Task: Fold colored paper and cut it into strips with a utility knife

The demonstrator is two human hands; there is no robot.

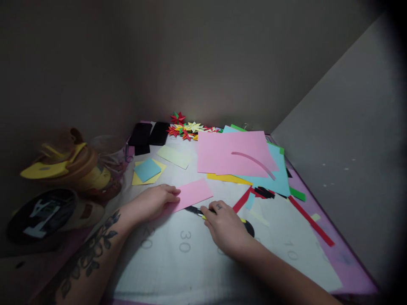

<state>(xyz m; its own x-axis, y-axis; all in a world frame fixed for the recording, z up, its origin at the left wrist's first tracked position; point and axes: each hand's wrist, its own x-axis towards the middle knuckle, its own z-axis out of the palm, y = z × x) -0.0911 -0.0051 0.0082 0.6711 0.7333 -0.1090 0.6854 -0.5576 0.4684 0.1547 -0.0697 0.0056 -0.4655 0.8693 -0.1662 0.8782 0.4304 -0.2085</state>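
Observation:
My left hand (159,199) grips the left end of a small pink paper rectangle (196,192), thumb and fingers closed on it. In my right hand (227,226) is a black and yellow utility knife (249,229), its dark blade lying along the lower edge of the pink paper. Most of the knife's handle is hidden by the fingers. Beyond my left hand, a blue paper square (147,170) rests on a yellow paper square (137,181). A pale green paper piece (173,156) lies behind the pink rectangle.
A white mat (203,271) with printed numbers covers the table. Large pink sheets (229,146) are stacked over a blue sheet (280,178), with red strips (313,222) nearby. Folded paper stars (187,127) and black phones (159,134) sit at the back. Cups (85,169) crowd the left.

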